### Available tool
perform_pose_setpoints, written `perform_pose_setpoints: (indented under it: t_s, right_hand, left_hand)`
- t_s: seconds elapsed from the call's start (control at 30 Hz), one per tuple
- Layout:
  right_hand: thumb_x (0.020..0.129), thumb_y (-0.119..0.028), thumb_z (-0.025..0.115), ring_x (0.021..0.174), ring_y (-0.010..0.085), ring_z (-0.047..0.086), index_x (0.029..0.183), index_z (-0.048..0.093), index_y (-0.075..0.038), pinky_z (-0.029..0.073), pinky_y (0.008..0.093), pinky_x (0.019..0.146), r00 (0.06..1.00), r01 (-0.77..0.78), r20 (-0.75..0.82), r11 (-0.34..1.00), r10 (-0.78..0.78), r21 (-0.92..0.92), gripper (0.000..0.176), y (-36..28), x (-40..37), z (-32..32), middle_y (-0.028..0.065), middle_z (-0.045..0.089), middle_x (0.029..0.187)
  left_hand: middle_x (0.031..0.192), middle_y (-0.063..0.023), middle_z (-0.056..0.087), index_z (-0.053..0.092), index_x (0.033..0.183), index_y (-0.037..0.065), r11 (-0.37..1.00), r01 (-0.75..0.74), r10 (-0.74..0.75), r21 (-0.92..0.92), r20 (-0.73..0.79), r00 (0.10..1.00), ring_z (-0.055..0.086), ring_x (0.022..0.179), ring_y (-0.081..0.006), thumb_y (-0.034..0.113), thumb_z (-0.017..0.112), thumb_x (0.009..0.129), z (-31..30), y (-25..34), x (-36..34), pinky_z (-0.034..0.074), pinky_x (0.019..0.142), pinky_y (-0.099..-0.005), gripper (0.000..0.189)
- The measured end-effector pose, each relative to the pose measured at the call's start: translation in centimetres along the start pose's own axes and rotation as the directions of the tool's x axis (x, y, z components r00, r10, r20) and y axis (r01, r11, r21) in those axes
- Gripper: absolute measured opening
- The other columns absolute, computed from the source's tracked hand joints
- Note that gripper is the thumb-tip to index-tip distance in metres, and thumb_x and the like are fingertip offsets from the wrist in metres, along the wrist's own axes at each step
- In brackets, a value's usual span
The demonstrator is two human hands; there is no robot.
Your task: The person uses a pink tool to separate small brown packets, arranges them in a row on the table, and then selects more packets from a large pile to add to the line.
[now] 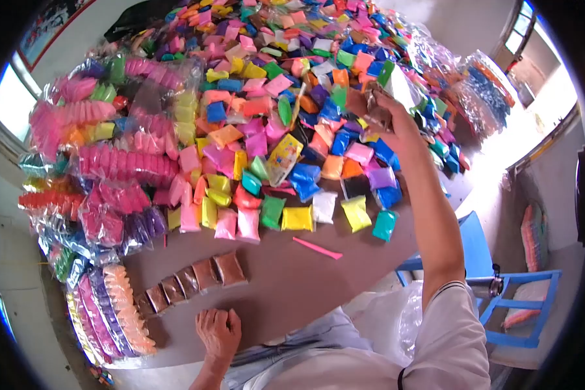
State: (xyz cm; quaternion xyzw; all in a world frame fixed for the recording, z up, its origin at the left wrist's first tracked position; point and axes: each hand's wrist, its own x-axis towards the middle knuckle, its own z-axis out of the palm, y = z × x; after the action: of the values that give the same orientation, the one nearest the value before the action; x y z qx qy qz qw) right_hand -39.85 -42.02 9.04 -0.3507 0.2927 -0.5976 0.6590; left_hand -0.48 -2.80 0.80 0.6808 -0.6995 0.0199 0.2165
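My right hand (382,109) reaches far out over the heap of coloured packets (318,146), its fingers closed around brown packets (370,104). How many brown packets it holds cannot be made out. My left hand (220,330) rests on the table's near edge with its fingers curled in; nothing shows in it. Just beyond that hand, a slanting row of several brown packets (205,274) lies on the brown table (286,286). A thin pink stick (317,248) lies to the right of the row, below the heap.
Clear bags of sorted packets (127,162) are stacked along the left side. More bagged packets (484,97) stand at the far right. A yellow printed card (284,156) lies on the heap. Blue chairs (517,305) and a dark metallic bottle (487,285) are at the right.
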Motion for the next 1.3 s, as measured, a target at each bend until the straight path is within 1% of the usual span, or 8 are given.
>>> perform_pose_setpoints:
  t_s: [0.23,0.33,0.57,0.77,0.83,1.03,1.23,1.3]
  right_hand:
    - [0.095,-0.012,0.062,0.085,0.0179,0.070,0.124,0.059,-0.005,0.059,0.0352,0.078,0.986,-0.128,0.115,0.989,0.119,0.073,0.030,7.3,-10.9,1.1,0.0056,0.069,0.102]
    - [0.095,-0.012,0.063,0.085,0.0177,0.070,0.125,0.059,-0.005,0.060,0.0346,0.078,0.986,-0.166,-0.009,0.977,0.169,0.135,0.030,9.4,-14.8,2.9,0.0052,0.069,0.101]
    - [0.093,-0.014,0.068,0.088,0.0143,0.069,0.116,0.066,-0.001,0.059,0.0310,0.077,0.980,-0.198,-0.066,0.953,0.187,-0.230,0.026,10.9,-21.4,8.1,0.0046,0.069,0.104]
    - [0.092,-0.012,0.068,0.096,0.0144,0.066,0.124,0.062,0.001,0.053,0.0290,0.087,0.896,-0.382,0.032,0.805,0.443,-0.454,0.035,15.0,-23.8,9.9,0.0062,0.067,0.107]
    - [0.090,-0.008,0.069,0.096,0.0122,0.064,0.126,0.062,-0.001,0.053,0.0258,0.083,0.960,-0.195,0.070,0.825,0.273,-0.531,0.037,15.4,-24.4,10.5,0.0048,0.067,0.107]
    - [0.087,-0.004,0.071,0.097,0.0133,0.064,0.126,0.061,0.002,0.053,0.0264,0.086,0.980,-0.157,-0.017,0.719,0.198,-0.678,0.041,14.1,-24.2,7.6,0.0078,0.067,0.107]
    - [0.089,-0.010,0.071,0.090,0.0130,0.066,0.119,0.065,0.000,0.053,0.0257,0.077,0.977,0.116,0.043,0.353,-0.209,-0.928,0.032,13.2,-24.1,5.6,0.0070,0.068,0.100]
    - [0.090,-0.013,0.072,0.087,0.0122,0.066,0.114,0.067,0.000,0.054,0.0267,0.076,0.973,0.137,0.050,0.390,-0.225,-0.911,0.028,13.5,-24.5,6.0,0.0064,0.069,0.099]
  left_hand:
    - [0.069,-0.0108,0.053,0.051,0.067,0.006,0.995,0.014,-0.021,-0.096,-0.071,0.997,0.053,0.070,-0.0327,0.010,0.070,0.084,0.1,-0.2,-0.5,0.042,0.066,-0.0452,0.025]
    - [0.068,-0.0115,0.053,0.051,0.067,0.006,0.982,0.038,-0.059,-0.184,-0.106,0.993,0.053,0.069,-0.0337,0.012,0.070,0.085,-0.2,-0.6,-0.6,0.042,0.066,-0.0452,0.026]
    - [0.070,-0.0121,0.057,0.055,0.068,0.005,0.951,0.024,-0.075,-0.308,-0.155,0.985,0.054,0.070,-0.0341,0.012,0.069,0.087,-0.5,-1.1,-1.1,0.041,0.066,-0.0451,0.025]
    - [0.071,-0.0123,0.059,0.056,0.069,0.004,0.948,0.030,-0.088,-0.317,-0.170,0.982,0.055,0.071,-0.0341,0.012,0.069,0.087,-0.6,-1.1,-1.3,0.042,0.066,-0.0442,0.023]
    - [0.071,-0.0121,0.059,0.057,0.069,0.004,0.949,0.036,-0.096,-0.313,-0.179,0.979,0.055,0.071,-0.0340,0.012,0.069,0.087,-0.6,-1.1,-1.3,0.042,0.066,-0.0438,0.023]
    - [0.070,-0.0120,0.059,0.058,0.070,0.004,0.952,0.028,-0.086,-0.304,-0.180,0.980,0.055,0.071,-0.0340,0.011,0.070,0.086,-0.3,-1.1,-1.3,0.042,0.066,-0.0436,0.021]
    - [0.070,-0.0121,0.059,0.058,0.070,0.004,0.951,0.043,-0.097,-0.305,-0.166,0.981,0.056,0.071,-0.0341,0.011,0.071,0.086,-0.4,-1.0,-1.2,0.043,0.067,-0.0440,0.022]
    - [0.070,-0.0122,0.059,0.058,0.070,0.003,0.953,0.054,-0.102,-0.298,-0.148,0.984,0.056,0.071,-0.0341,0.011,0.071,0.086,-0.3,-0.9,-1.1,0.043,0.067,-0.0440,0.022]
